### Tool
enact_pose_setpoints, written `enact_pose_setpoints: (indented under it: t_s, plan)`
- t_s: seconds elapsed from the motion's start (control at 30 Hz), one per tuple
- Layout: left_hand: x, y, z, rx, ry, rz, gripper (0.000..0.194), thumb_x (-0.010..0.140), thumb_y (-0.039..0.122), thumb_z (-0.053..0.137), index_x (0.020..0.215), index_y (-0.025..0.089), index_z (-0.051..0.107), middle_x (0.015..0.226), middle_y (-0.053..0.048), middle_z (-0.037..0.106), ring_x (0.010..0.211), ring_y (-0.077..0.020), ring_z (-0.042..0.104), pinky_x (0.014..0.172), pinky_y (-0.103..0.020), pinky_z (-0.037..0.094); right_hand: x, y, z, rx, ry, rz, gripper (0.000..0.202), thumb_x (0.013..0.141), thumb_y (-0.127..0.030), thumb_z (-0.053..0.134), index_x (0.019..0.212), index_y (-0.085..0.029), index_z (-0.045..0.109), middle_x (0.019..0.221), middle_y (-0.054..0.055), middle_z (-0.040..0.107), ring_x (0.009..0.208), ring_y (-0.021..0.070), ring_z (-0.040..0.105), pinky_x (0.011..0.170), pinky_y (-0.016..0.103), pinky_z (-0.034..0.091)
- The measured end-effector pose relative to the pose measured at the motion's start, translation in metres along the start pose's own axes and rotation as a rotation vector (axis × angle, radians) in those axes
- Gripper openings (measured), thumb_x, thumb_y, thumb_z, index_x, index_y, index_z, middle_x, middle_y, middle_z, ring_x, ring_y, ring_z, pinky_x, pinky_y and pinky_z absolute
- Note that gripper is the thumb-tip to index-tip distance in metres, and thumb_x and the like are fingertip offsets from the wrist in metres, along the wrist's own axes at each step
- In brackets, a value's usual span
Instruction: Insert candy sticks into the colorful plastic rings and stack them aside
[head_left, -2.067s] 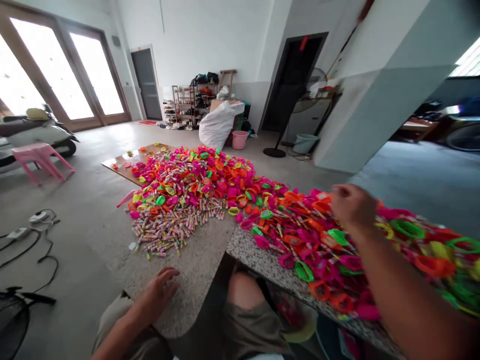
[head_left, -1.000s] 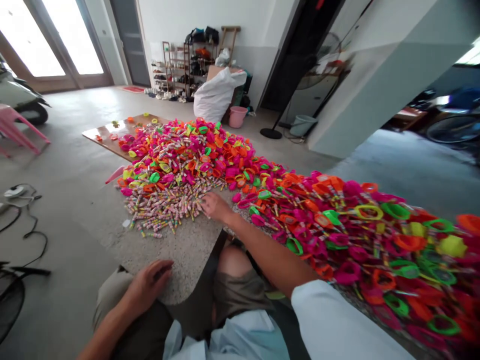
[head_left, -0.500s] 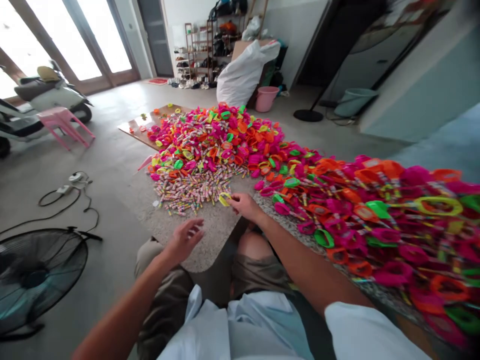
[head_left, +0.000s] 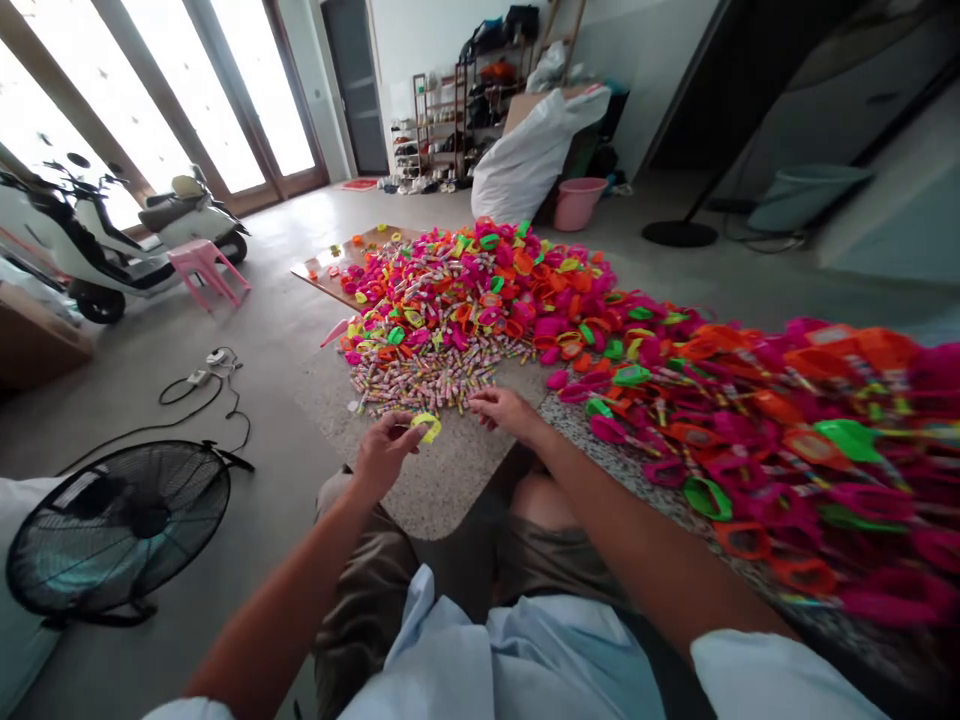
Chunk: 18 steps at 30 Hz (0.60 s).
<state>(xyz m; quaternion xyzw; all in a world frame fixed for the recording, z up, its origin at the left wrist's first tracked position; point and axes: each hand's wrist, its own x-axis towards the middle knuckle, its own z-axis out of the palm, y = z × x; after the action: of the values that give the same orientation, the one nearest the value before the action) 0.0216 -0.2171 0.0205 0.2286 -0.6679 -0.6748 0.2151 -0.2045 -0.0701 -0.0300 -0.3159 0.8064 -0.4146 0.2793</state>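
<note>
A small yellow ring-shaped piece is pinched between the thumb and fingers of my left hand, above the speckled stone slab. To its right, my right hand has its fingers drawn together near the small patterned sticks; whatever it may hold is too small to make out. Behind both hands rises a large heap of pink, orange, green and yellow plastic pieces. More such pieces, many with patterned sticks attached, spread along the right side.
A black fan stands at the left, with a cable and power strip beyond it. Farther back are a pink stool, scooters, a white sack, a pink bucket and a shoe rack.
The yellow piece has passed from my right hand to my left, whose fingers have closed on it. The view has turned left, showing more of the fan and scooters.
</note>
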Motion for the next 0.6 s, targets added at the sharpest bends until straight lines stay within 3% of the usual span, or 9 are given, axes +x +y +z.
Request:
enact_pose_setpoints:
  t_s: [0.1, 0.27, 0.33, 0.4, 0.5, 0.6]
  plan:
    - [-0.001, 0.0, -0.01, -0.003, 0.047, 0.023, 0.045, 0.071, 0.053, 0.091, 0.082, 0.017, 0.067, 0.069, 0.004, 0.06, 0.059, -0.008, 0.052, 0.056, -0.021, 0.047, 0.018, 0.018, -0.001, -0.172, 0.19, 0.106, 0.014, 0.09, -0.028, 0.067, 0.086, -0.015, 0.073, 0.09, 0.011, 0.076, 0.092, 0.0247, 0.071, 0.078, 0.029, 0.053]
    - [-0.002, -0.002, -0.014, -0.055, 0.042, 0.053, 0.042, 0.074, 0.051, 0.089, 0.079, 0.017, 0.065, 0.072, 0.003, 0.058, 0.063, -0.0085, 0.051, 0.056, -0.02, 0.048, 0.026, 0.027, 0.015, -0.263, 0.259, 0.159, 0.008, 0.087, -0.025, 0.069, 0.082, -0.018, 0.072, 0.108, 0.014, 0.076, 0.112, 0.0293, 0.068, 0.094, 0.033, 0.049]
    - [-0.004, 0.001, -0.013, -0.094, 0.01, 0.054, 0.041, 0.071, 0.047, 0.092, 0.082, 0.017, 0.067, 0.077, 0.002, 0.061, 0.067, -0.009, 0.055, 0.06, -0.02, 0.052, 0.027, 0.026, 0.019, -0.252, 0.252, 0.177, 0.007, 0.085, -0.022, 0.069, 0.079, -0.018, 0.071, 0.104, 0.014, 0.075, 0.113, 0.0301, 0.068, 0.096, 0.034, 0.048]
    - [-0.005, 0.005, -0.011, -0.118, -0.029, 0.053, 0.041, 0.068, 0.044, 0.094, 0.089, 0.017, 0.071, 0.081, 0.001, 0.064, 0.07, -0.0094, 0.057, 0.062, -0.021, 0.054, 0.025, 0.024, 0.019, -0.218, 0.231, 0.197, 0.012, 0.083, -0.021, 0.07, 0.071, -0.019, 0.067, 0.089, 0.012, 0.074, 0.107, 0.0296, 0.07, 0.093, 0.034, 0.049]
    - [-0.009, 0.012, -0.008, -0.141, -0.079, 0.049, 0.04, 0.071, 0.041, 0.093, 0.095, 0.016, 0.073, 0.083, 0.0, 0.066, 0.068, -0.0087, 0.057, 0.062, -0.021, 0.055, 0.012, 0.018, 0.017, -0.112, 0.185, 0.208, 0.019, 0.085, -0.026, 0.067, 0.068, -0.021, 0.06, 0.065, 0.006, 0.064, 0.081, 0.025, 0.07, 0.078, 0.032, 0.053]
    - [-0.014, 0.018, -0.004, -0.206, -0.114, 0.039, 0.039, 0.072, 0.039, 0.093, 0.096, 0.016, 0.073, 0.086, 0.0, 0.067, 0.068, -0.0077, 0.057, 0.063, -0.021, 0.056, -0.014, 0.004, 0.017, 0.04, 0.122, 0.156, 0.019, 0.09, -0.037, 0.059, 0.079, -0.021, 0.059, 0.063, 0.0, 0.06, 0.059, 0.0176, 0.062, 0.061, 0.03, 0.053]
